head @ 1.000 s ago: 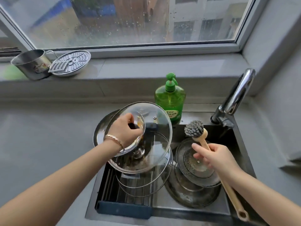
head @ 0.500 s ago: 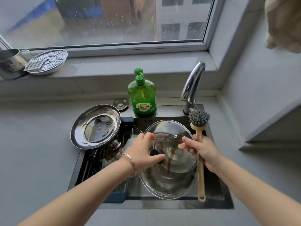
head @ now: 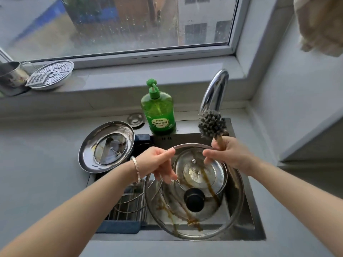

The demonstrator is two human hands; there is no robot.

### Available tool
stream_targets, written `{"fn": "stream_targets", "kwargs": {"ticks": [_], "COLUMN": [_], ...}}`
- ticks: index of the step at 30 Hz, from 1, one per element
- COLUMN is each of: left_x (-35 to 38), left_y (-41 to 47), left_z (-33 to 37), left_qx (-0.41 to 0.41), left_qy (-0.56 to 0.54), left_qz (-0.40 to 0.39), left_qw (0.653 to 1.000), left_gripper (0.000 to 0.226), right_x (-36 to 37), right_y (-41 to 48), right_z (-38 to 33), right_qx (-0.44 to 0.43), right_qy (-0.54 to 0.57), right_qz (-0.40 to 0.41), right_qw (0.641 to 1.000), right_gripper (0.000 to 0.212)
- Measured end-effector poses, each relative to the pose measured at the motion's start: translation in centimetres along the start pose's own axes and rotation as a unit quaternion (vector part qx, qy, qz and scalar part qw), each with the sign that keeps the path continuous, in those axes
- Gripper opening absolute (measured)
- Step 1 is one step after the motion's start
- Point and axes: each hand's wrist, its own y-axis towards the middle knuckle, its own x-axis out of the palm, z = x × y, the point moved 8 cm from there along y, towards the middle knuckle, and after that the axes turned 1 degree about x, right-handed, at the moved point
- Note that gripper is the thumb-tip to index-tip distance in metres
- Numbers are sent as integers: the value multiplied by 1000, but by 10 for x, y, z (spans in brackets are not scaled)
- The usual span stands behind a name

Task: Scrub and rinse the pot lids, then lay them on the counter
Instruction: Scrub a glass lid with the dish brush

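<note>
Head view: left hand (head: 157,162) is pinching the glass lid (head: 194,200) rim with its fingers; right hand (head: 230,154) is gripping the brush (head: 211,125).

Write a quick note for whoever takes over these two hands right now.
Left hand grips the glass lid by its rim, over the sink.
Right hand holds the brush, bristles up; fingers touch the lid's rim.
Done, it seems: a steel lid lies by the sink's left corner.
Left: the glass lid shows brown streaks; scrub, rinse, lay down, then the smaller lid beneath.
</note>
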Motion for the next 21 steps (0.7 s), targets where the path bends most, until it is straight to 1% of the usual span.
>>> {"fn": "stream_targets", "kwargs": {"ticks": [1, 2, 3, 4, 5, 6, 8, 10, 11, 13, 15, 16, 17, 18, 19, 21], "left_x": [0, -1, -2, -3, -3, -4, -9, -10, -9, -4, -2, -2, -1, 0, 0, 2], "left_y": [-2, -4, -7, -10, -14, -17, -22, -27, -28, -29, -30, -31, -31, -32, -33, -35], "left_z": [-3, -7, -12, -16, -21, -23, -23, -20, -17, -11, -3, 2, 5, 6, 6, 4], "left_qx": [-1, -6, -13, -21, -25, -23, -6, 15, 25, 49, 74, 86, 97, 105, 110, 111], "left_qy": [-23, -45, -62, -76, -91, -111, -168, -217, -239, -280, -293, -287, -279, -272, -266, -255], "left_qz": [28, 64, 104, 141, 175, 206, 261, 297, 307, 319, 330, 332, 333, 332, 332, 326], "left_qw": [999, 997, 993, 987, 980, 972, 951, 930, 921, 904, 894, 894, 895, 897, 898, 904], "left_gripper": [49, 48, 47, 45, 44, 43, 45, 46, 45, 40, 35, 34, 34, 34, 34, 35], "right_x": [-7, -17, -25, -31, -33, -34, -27, -8, 2, 20, 35, 40, 42, 44, 47, 58], "right_y": [2, 2, 2, 1, 0, -2, -7, -7, -5, -5, -9, -13, -16, -17, -20, -31], "right_z": [-2, -6, -8, -7, -3, 4, 15, 19, 20, 12, -5, -15, -21, -23, -26, -32], "right_qx": [-21, -46, -63, -63, -48, -25, 4, -25, -46, -103, -180, -203, -208, -198, -192, -229], "right_qy": [-57, -128, -213, -292, -345, -366, -368, -377, -387, -416, -422, -403, -364, -316, -281, -244], "right_qz": [45, 100, 146, 177, 196, 213, 224, 207, 194, 186, 196, 199, 199, 193, 185, 167], "right_qw": [997, 986, 964, 938, 917, 905, 902, 902, 900, 884, 867, 870, 886, 907, 922, 928], "right_gripper": [33, 32, 33, 36, 40, 43, 36, 27, 29, 54, 65, 67, 68, 67, 64, 55]}}
